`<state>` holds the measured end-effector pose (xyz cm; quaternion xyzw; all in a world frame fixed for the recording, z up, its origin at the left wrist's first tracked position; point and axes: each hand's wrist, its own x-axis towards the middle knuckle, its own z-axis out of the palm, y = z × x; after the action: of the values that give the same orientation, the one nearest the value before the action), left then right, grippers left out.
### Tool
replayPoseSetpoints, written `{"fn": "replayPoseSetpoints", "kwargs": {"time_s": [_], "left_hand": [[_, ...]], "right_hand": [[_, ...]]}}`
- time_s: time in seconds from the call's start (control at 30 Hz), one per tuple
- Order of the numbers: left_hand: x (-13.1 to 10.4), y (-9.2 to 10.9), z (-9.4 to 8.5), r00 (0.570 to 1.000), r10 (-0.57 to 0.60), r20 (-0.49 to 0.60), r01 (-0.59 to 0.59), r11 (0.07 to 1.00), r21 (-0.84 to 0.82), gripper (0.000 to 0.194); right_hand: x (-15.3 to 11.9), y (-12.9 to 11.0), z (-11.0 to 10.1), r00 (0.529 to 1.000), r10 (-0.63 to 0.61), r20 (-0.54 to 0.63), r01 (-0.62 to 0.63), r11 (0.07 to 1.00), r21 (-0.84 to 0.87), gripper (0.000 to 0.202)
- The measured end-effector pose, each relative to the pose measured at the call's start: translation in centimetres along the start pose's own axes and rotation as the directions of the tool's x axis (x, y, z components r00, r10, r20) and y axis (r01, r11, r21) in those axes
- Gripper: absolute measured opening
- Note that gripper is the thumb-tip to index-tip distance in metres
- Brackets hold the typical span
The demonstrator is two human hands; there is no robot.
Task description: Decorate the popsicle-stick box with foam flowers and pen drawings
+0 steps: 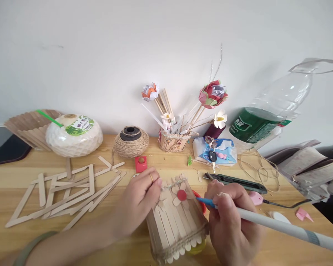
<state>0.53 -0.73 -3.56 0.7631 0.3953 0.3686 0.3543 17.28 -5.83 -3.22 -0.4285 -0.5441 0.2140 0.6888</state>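
Note:
A box made of wooden craft sticks [169,225] lies tilted before me, with twine round its lower end and silver trim at the top. A flower [181,195] with a red round centre decorates its face, with a plainer wooden flower [161,203] to the left. My left hand [140,201], wearing a ring, is closed on the box's upper left edge; some fingertips are hidden. In my closed right hand [233,221] is a white pen [280,226]. Its blue tip is at the box's right edge, beside the red-centred flower; whether it touches cannot be told.
Loose craft sticks [63,192] spread across the left. Behind are a wrapped coconut [74,135], a twine spool [131,142], a flower holder [174,142] and a tissue pack [198,151]. A utility knife [238,183] and large plastic bottle [266,111] are at right.

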Motion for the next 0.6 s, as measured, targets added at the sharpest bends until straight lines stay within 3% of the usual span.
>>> {"fn": "replayPoseSetpoints", "kwargs": {"time_s": [0.1,0.27,0.43,0.53,0.6], "left_hand": [[0.9,-0.7,-0.8,0.997,-0.016,0.079,0.014,1.000,0.028,0.034],[1.4,-0.9,-1.3,0.996,-0.004,0.085,-0.007,0.992,0.126,0.036],[1.4,-0.6,-1.6,0.999,-0.016,-0.030,0.017,0.999,0.029,0.034],[1.6,-0.6,-2.1,0.983,-0.121,-0.136,0.112,0.991,-0.074,0.026],[2.0,-0.7,-2.5,0.965,-0.214,-0.152,0.189,0.968,-0.162,0.022]], "right_hand": [[0.4,0.1,-0.3,1.000,0.009,-0.025,-0.009,1.000,-0.011,0.025],[1.0,0.0,-0.7,0.998,0.049,-0.048,-0.048,0.998,0.031,0.022],[1.3,0.0,-0.7,0.995,0.091,-0.046,-0.085,0.989,0.118,0.030],[1.5,-0.1,-0.7,0.980,0.154,-0.126,-0.138,0.982,0.128,0.035],[1.8,-0.2,-0.7,0.963,0.190,-0.192,-0.168,0.978,0.125,0.037]]}}
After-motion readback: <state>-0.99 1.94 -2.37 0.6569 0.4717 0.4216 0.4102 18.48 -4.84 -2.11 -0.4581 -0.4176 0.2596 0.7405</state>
